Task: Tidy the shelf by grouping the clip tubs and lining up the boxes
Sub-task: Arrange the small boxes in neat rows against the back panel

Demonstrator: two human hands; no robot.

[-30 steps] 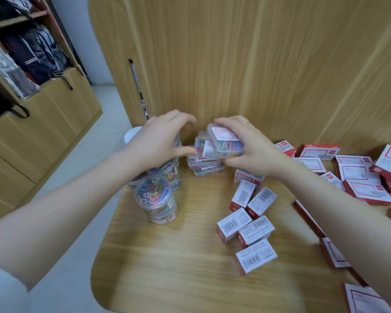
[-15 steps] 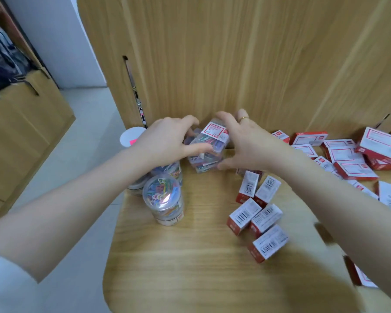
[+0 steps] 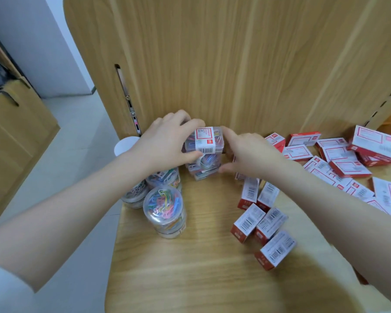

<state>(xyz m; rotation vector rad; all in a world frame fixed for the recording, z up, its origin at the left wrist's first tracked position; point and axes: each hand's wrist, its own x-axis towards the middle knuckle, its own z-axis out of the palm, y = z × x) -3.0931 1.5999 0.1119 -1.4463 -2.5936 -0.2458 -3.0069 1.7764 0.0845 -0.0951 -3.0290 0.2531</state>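
A stack of clear rectangular clip tubs [image 3: 205, 159] with red-and-white labels stands near the shelf's back wall. My left hand [image 3: 167, 143] grips the stack's left side, fingers over the top and thumb on the front. My right hand [image 3: 248, 152] touches its right side, forefinger at the top tub [image 3: 209, 140] and thumb low. Round clear tubs of coloured clips [image 3: 165, 211] stand at the front left. Small red-and-white boxes [image 3: 263, 222] lie scattered at centre right. Flat red boxes [image 3: 345, 159] lie in a loose heap at the right.
The wooden shelf board [image 3: 190, 279] has a rounded left front corner with a drop to the floor [image 3: 61, 177]. An upright wooden panel [image 3: 235, 64] closes the back. A white lid [image 3: 124, 145] shows at the left edge behind my left forearm.
The tub my right hand held aloft now sits on top of the stack. Both hands have closed in on the stack's sides. The camera has shifted right and lower.
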